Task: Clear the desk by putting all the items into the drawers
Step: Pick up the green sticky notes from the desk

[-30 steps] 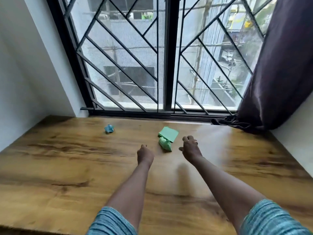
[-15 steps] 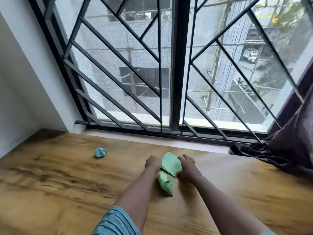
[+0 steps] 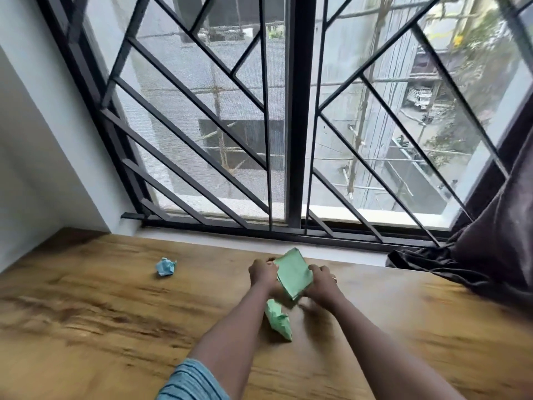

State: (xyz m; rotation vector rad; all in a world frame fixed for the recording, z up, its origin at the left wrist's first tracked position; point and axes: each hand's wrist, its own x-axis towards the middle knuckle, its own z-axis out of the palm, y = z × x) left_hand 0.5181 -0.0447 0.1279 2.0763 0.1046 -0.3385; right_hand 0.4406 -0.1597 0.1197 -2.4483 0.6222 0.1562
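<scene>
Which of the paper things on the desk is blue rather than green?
The small crumpled blue paper, lying alone to the left. The flat green stack and the crumpled green paper are both by the hands.

Daylight from window (image 3: 288, 116); slight motion blur; wide-angle edge bending.
</scene>
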